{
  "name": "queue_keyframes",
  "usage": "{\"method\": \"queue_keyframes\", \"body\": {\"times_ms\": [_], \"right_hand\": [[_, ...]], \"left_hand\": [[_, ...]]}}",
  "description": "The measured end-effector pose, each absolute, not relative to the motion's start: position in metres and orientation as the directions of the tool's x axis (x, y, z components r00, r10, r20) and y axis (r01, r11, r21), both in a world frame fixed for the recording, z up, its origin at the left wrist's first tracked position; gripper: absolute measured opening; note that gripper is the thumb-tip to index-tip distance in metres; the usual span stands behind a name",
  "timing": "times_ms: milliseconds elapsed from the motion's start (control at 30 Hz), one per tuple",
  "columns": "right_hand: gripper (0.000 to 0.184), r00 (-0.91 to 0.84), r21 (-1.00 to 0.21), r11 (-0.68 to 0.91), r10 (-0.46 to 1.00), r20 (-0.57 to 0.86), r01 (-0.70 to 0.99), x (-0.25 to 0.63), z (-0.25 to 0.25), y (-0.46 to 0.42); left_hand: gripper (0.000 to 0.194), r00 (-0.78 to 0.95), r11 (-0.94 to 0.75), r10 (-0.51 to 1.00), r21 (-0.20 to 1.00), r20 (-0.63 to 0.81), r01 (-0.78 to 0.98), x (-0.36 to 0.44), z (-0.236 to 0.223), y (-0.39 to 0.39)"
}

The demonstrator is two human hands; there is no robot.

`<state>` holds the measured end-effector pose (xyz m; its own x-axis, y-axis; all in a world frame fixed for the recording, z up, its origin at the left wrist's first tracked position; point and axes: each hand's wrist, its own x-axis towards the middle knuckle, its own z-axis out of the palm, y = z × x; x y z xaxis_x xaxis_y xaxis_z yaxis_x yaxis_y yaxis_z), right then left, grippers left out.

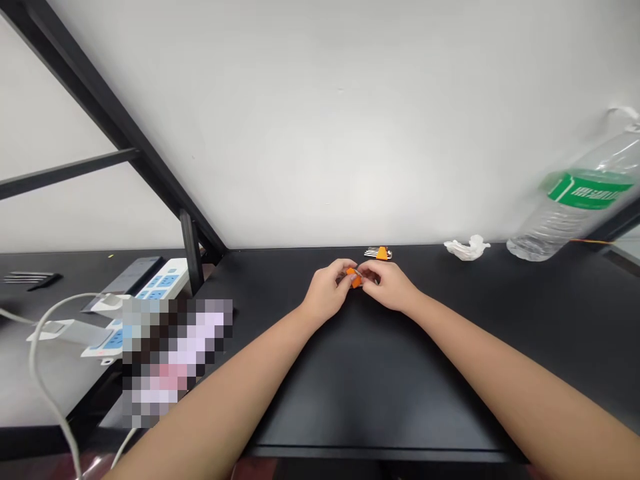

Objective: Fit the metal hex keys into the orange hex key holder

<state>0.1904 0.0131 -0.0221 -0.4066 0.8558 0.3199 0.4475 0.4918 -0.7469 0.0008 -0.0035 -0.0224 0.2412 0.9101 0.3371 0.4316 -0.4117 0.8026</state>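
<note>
Both of my hands meet above the black table around a small orange hex key holder [354, 278]. My left hand [326, 291] pinches its left side between thumb and fingers. At its right, the fingers of my right hand [389, 285] are closed on a thin grey metal piece by the holder, which looks like a hex key; the fingertips hide most of it. Just behind my right hand lies a second orange holder [382, 253] with several silver hex keys in it, touched by neither hand.
A crumpled white tissue [467, 248] and a large clear bottle [555, 213] with a green label stand along the wall at right. On the left are a white power strip [159, 288] with plugs and cables, a blurred-out patch, and a black metal frame [165, 177].
</note>
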Motion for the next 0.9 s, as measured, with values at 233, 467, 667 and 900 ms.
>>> {"method": "queue_keyframes", "body": {"times_ms": [233, 467, 667, 900], "right_hand": [[0.02, -0.422, -0.752, 0.519, 0.836, 0.35, 0.406, 0.19, -0.022, 0.014], [0.01, -0.443, -0.804, 0.488, 0.837, 0.321, 0.34, 0.192, -0.023, 0.015], [0.011, -0.455, -0.698, 0.594, 0.79, 0.411, 0.4, 0.192, -0.02, 0.011], [0.015, -0.316, -0.608, 0.432, 0.902, 0.295, 0.666, 0.213, -0.03, 0.036]], "left_hand": [[0.02, 0.254, -0.438, 0.899, 0.727, 0.357, 0.529, -0.001, -0.019, -0.004], [0.019, 0.281, -0.441, 0.897, 0.739, 0.342, 0.509, 0.0, -0.016, -0.006], [0.025, 0.324, -0.476, 0.877, 0.738, 0.355, 0.479, -0.001, -0.019, -0.006], [0.026, 0.154, -0.396, 0.908, 0.683, 0.389, 0.614, -0.01, -0.025, 0.005]]}}
